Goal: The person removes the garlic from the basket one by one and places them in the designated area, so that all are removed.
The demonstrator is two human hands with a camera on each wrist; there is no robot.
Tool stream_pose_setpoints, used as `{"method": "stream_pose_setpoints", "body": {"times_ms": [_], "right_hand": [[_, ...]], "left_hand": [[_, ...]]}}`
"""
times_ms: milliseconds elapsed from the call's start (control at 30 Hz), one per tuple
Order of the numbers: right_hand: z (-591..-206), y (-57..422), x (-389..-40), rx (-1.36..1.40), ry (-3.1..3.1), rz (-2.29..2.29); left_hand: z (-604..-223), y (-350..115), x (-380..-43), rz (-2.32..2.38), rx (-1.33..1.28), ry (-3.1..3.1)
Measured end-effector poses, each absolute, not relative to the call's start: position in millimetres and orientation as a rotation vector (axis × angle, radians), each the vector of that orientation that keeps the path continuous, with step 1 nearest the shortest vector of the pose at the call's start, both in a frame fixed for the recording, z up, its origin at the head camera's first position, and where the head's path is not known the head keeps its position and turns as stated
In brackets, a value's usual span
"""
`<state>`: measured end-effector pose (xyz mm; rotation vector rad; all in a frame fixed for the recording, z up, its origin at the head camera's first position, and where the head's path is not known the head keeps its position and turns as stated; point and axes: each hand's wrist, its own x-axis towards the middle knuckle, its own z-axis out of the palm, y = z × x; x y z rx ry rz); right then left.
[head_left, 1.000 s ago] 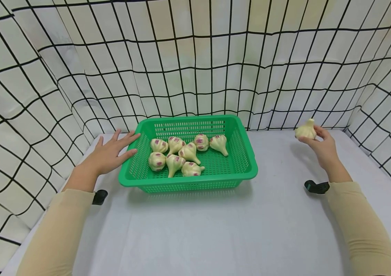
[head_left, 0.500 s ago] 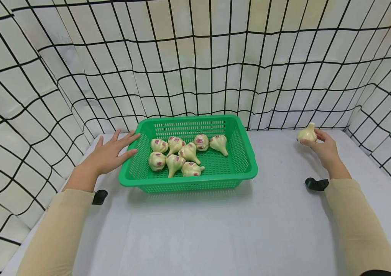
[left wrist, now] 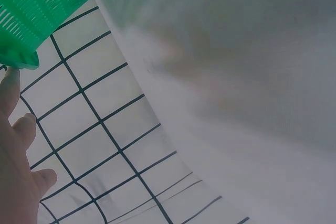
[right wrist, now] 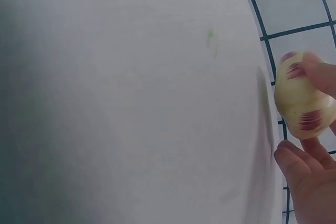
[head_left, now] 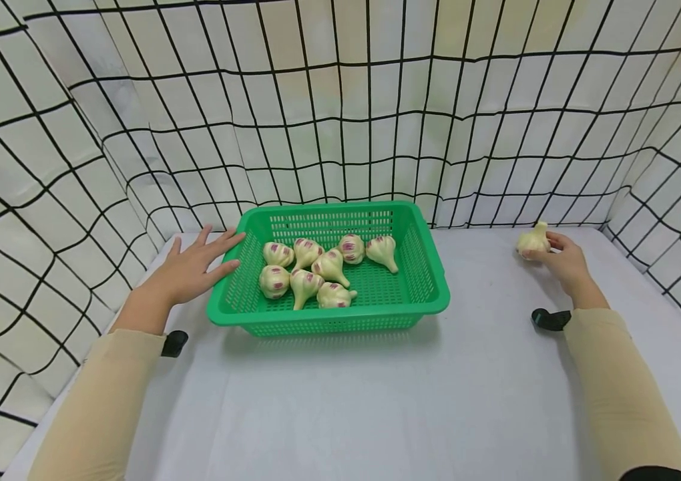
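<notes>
A green plastic basket (head_left: 328, 321) with slotted sides stands mid-table. Inside lie several purple-streaked garlic bulbs (head_left: 330, 266), mostly toward its left half. Fingers spread, my left hand (head_left: 187, 270) rests on the basket's left rim; the left wrist view shows a fingertip under the basket (left wrist: 31, 30) edge. Far to the right, my right hand (head_left: 569, 264) pinches one garlic bulb (head_left: 531, 242), stem up, low over the table near the back net. In the right wrist view the thumb lies on one side of that garlic bulb (right wrist: 299, 95) and fingers on the other.
A black grid net (head_left: 340, 127) over white sheeting rises behind the table and along both sides. White cloth (head_left: 352, 401) covers the table. Small black wrist devices (head_left: 551, 319) stick out by both sleeves.
My right hand has lowered the garlic bulb toward the table at the right, shifting slightly. The left hand and the basket have stayed in place.
</notes>
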<state>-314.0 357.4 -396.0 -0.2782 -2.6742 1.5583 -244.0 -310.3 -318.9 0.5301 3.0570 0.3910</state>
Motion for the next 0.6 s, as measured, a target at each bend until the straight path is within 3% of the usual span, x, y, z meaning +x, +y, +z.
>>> {"method": "stream_pose_setpoints", "body": {"times_ms": [600], "right_hand": [[-391.6, 358.1, -312.0, -0.175, -2.766, 1.530]], "left_hand": [[-317.2, -308.2, -245.6, 0.359, 0.513, 3.039]]}}
